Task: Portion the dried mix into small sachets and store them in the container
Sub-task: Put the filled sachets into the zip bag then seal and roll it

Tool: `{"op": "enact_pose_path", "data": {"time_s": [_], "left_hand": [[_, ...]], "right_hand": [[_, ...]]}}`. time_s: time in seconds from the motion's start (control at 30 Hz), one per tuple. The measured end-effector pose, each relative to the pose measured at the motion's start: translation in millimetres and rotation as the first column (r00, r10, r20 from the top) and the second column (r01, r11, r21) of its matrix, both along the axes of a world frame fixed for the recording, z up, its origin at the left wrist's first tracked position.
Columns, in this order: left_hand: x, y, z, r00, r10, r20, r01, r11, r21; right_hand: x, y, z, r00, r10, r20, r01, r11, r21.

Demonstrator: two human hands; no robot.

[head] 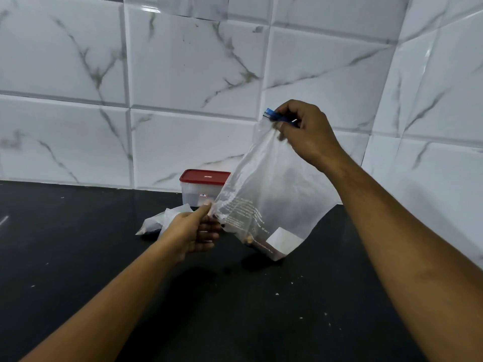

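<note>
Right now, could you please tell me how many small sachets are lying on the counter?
2 visible: one sachet with dark contents left of the left hand, another sachet just behind it, before the red-lidded container. More may be hidden behind the hand or large bag.

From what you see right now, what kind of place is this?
Probably a home kitchen: a dark counter, marble-pattern wall tiles, and a red-lidded food container against the wall.

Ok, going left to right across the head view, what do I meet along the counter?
First the small sachets → left hand → large clear bag. The red-lidded container and the right hand overlap these, so I leave them out.
</note>
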State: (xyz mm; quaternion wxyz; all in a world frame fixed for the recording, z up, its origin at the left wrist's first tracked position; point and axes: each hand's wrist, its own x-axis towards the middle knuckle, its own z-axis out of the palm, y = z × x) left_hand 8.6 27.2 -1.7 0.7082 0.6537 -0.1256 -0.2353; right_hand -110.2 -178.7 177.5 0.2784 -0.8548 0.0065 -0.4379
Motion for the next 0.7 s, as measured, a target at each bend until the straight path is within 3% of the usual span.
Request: {"op": "enact_pose_path", "data": {"time_s": [0.2,0.5,0.7], "left_hand": [[9,-5,0,0.975,-0.003,-0.223,-0.026,0.991,-0.130],[13,-6,2,0.942,0.012,-0.336,-0.114,0.952,-0.285],[12,-2,2,0.929,-0.041,-0.367,-0.081,0.947,-0.310]], "right_hand": [[-1,6,-2,0.998,0.057,-0.033,-0.057,0.998,0.003],[-4,-1,-1,0.992,0.072,-0.099,-0.074,0.997,-0.015],[-7,2,-1,0.990,0.073,-0.119,-0.076,0.997,-0.022]]}}
